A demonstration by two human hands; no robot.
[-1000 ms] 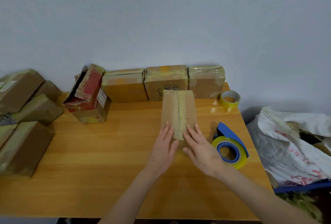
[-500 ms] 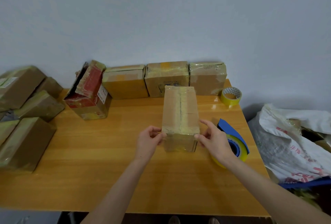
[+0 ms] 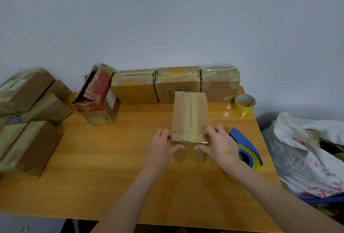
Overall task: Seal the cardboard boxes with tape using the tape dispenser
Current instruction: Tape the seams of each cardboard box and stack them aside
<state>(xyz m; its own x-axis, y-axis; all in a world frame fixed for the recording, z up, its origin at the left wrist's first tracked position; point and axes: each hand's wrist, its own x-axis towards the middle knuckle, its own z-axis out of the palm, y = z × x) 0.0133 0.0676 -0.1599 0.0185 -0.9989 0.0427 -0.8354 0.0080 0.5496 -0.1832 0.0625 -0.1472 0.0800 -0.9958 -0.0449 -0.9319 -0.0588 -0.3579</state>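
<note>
Right now both hands are on the near end of the cardboard box [image 3: 189, 115] in the middle of the worktop [image 3: 111, 158]. The left hand [image 3: 161, 146] wraps the near left corner, fingers curled against the side and thumb laid across the end face. The right hand [image 3: 218, 144] does the same at the right corner, fingertips up on the taped top. Neither holds anything else. Whether the box sits flat or is tipped a little off the wood I cannot tell.

The box lies lengthwise straight away from the person, its long axis pointing at the wall. A strip of yellowish tape runs down the top seam on that same line. Its far end comes close to the row of taped boxes [image 3: 176, 83] at the back.

What the next move turns on, I'd say, is the tape dispenser [image 3: 248, 150]. It lies just right of the box, partly hidden behind the right hand, so that hand is plainly the nearer one to take it up while the left steadies the box. A red-sided box [image 3: 96, 96] stands off to the left with its flap open, unsealed by the look of it.
</note>
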